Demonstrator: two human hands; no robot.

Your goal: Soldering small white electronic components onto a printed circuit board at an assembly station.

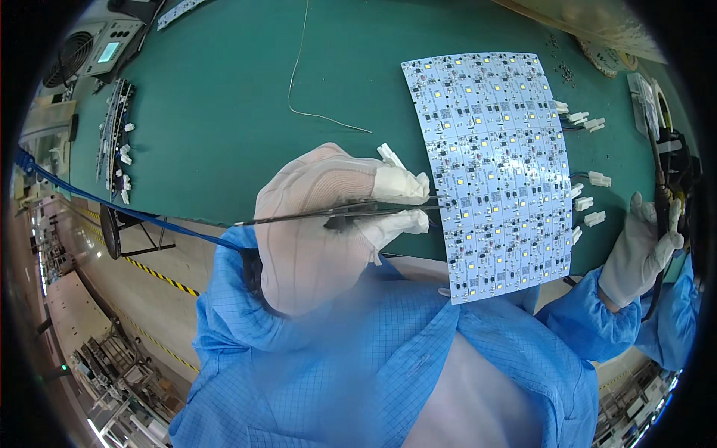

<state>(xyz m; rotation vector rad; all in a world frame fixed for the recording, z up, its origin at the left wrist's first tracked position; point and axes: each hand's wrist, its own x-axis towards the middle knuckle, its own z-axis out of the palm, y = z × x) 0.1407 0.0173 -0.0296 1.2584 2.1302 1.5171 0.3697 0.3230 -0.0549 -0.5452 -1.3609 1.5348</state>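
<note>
My left hand [310,261], in a white glove with bare-looking fabric at the back, is closed around dark tweezers [299,216]. The tweezer tips reach the left edge of a white LED circuit board panel [500,172], which lies on the green mat and extends past its near edge. A white connector [390,155] sticks out beside my fingertips. Over at the right, my gloved right hand [635,254] has its fingers around a dark, slim tool with a cable [662,201], which looks like a soldering iron. Its tip is hard to make out.
White wire connectors [595,179] stick out along the panel's right side. A thin solder wire [293,82] curves across the green mat [216,112]. Stacked boards [114,142] stand at the left, near a bench unit with a display [112,48]. Small loose parts [564,71] lie at the upper right.
</note>
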